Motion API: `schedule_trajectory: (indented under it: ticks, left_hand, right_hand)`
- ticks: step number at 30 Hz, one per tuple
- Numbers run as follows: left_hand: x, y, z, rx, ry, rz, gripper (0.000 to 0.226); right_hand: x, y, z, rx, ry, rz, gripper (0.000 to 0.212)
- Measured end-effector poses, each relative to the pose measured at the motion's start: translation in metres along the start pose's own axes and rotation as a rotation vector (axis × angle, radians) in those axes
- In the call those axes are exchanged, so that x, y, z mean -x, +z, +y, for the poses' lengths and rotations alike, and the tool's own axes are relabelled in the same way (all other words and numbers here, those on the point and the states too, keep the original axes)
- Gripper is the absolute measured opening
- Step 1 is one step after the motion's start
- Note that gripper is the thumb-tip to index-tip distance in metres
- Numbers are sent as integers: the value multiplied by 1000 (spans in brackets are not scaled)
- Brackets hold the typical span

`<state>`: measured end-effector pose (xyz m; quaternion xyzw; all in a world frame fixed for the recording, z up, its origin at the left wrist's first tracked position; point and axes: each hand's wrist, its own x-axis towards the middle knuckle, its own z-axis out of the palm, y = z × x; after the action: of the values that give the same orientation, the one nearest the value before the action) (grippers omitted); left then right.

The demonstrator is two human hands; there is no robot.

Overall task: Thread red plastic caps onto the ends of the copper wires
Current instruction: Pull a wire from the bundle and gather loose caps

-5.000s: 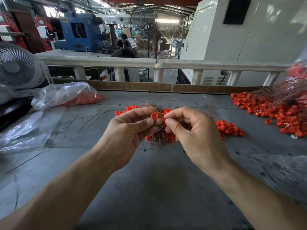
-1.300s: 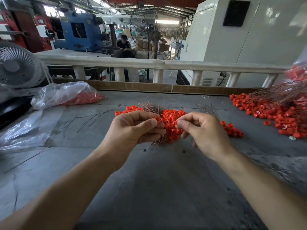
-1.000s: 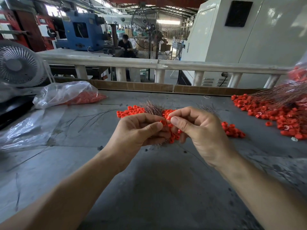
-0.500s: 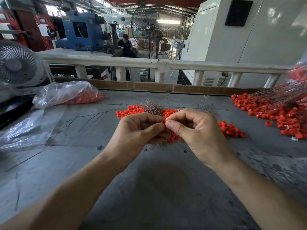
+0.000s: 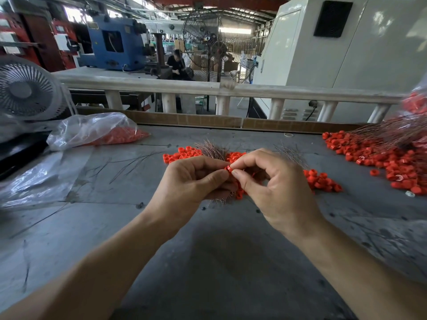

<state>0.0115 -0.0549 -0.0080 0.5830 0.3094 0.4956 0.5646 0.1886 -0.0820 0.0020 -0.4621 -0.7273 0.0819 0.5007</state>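
At mid-frame a small red plastic ring cap (image 5: 228,169) sits pinched between the left hand (image 5: 194,181) and right hand (image 5: 275,183), both curled, fingertips touching. The thin copper wire itself is too fine to see; loose caps (image 5: 321,180) lie just behind.

Your single camera sits on your head, wide-angle, looking forward and down over your forearms. Your left hand (image 5: 194,181) and right hand (image 5: 277,185) meet close in at the centre, above the grey table (image 5: 219,262). Beyond the table's far edge, the railing (image 5: 208,87) and workshop appear farther off. No second view overlaps it.
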Motion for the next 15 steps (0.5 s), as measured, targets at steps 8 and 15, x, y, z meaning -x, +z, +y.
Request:
schedule_trajectory:
  ticks: [8, 15]
  left_hand:
    - [1, 0, 0, -40, 16, -1, 14]
    - [0, -1, -1, 32, -30, 15, 23]
  right_hand:
    - [0, -1, 0, 89, -107, -21, 7]
    - [1, -1, 3, 201, -204, 6, 12]
